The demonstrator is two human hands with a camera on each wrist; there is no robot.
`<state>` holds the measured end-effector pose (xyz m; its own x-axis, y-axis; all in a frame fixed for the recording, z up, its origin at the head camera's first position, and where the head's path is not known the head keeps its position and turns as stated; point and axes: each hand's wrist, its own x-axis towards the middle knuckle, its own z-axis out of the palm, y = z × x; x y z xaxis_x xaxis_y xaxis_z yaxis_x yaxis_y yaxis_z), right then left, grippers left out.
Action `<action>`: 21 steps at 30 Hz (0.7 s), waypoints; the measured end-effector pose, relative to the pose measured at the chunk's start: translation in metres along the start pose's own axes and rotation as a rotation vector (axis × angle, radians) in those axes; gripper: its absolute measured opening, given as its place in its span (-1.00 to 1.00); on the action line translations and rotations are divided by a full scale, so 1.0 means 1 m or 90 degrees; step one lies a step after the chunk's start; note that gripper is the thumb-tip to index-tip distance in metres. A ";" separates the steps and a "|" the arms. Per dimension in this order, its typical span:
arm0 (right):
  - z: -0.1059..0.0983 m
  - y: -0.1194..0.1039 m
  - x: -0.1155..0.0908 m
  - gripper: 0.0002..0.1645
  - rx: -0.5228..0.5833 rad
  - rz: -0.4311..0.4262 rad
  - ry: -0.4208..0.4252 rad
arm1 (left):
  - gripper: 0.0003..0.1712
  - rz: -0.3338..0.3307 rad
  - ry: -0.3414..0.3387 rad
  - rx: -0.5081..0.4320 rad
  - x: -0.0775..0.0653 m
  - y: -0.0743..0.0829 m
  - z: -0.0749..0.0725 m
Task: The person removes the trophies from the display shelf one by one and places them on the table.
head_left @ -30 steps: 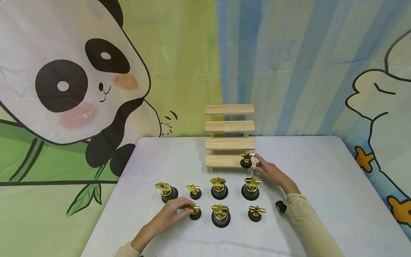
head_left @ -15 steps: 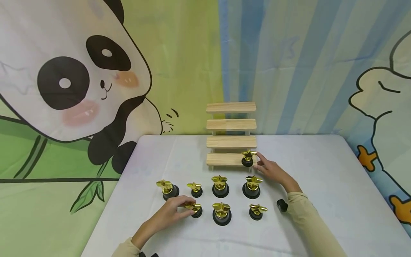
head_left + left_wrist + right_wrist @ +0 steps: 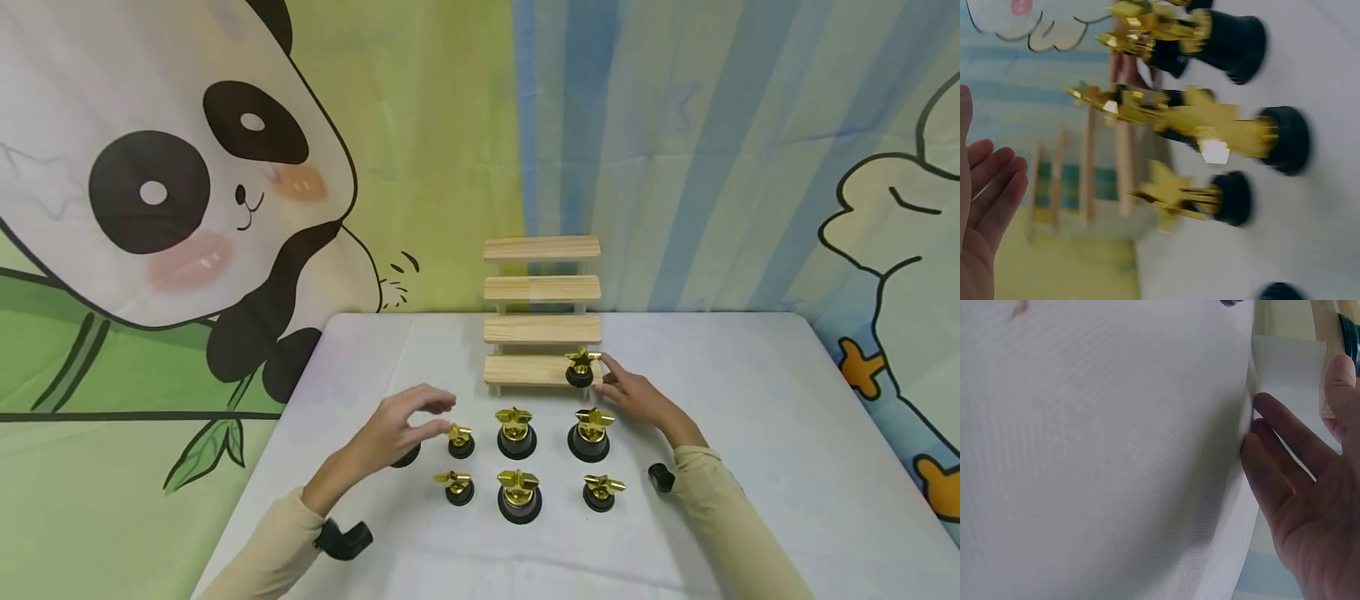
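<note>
My left hand (image 3: pixel 397 425) hovers over the left of the table, fingers loosely bent and holding nothing. It covers most of a larger star trophy, whose black base (image 3: pixel 407 457) peeks out below. Just beside the thumb tip stands a small gold star trophy (image 3: pixel 460 442); another small star trophy (image 3: pixel 457 489) stands in front of it. In the left wrist view several star trophies (image 3: pixel 1235 128) appear sideways and blurred. My right hand (image 3: pixel 637 398) rests at the right end of the lowest shelf, beside a star trophy (image 3: pixel 581 369) standing there. Its fingers (image 3: pixel 1266 469) reach down to the tablecloth.
A four-step wooden display stand (image 3: pixel 525 369) stands at the back of the white table (image 3: pixel 720 375). Larger star trophies (image 3: pixel 517 433) and a small one (image 3: pixel 602 493) fill the middle. A printed panda curtain (image 3: pixel 420 167) hangs close behind.
My left hand has left the small trophy in the front row and moved back, rising over the larger trophy at the left. The right hand stays at the shelf end.
</note>
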<state>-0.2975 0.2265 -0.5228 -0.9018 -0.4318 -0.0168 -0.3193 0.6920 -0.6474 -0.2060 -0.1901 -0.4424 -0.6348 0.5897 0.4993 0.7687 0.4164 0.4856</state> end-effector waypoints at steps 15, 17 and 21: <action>0.000 0.001 0.000 -0.16 -0.001 0.003 0.007 | -0.67 0.074 -0.107 -0.001 0.160 -0.009 0.047; -0.001 0.001 0.000 -0.16 0.001 0.007 0.005 | -0.62 0.032 -0.133 -0.008 0.170 -0.013 0.058; -0.001 0.003 0.000 -0.14 0.003 0.010 0.003 | -0.57 -0.019 -0.182 -0.007 0.183 -0.020 0.079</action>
<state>-0.2986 0.2291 -0.5239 -0.9077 -0.4191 -0.0234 -0.3042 0.6952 -0.6513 -0.3314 -0.0361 -0.4172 -0.6077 0.7493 0.2633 0.7483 0.4293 0.5057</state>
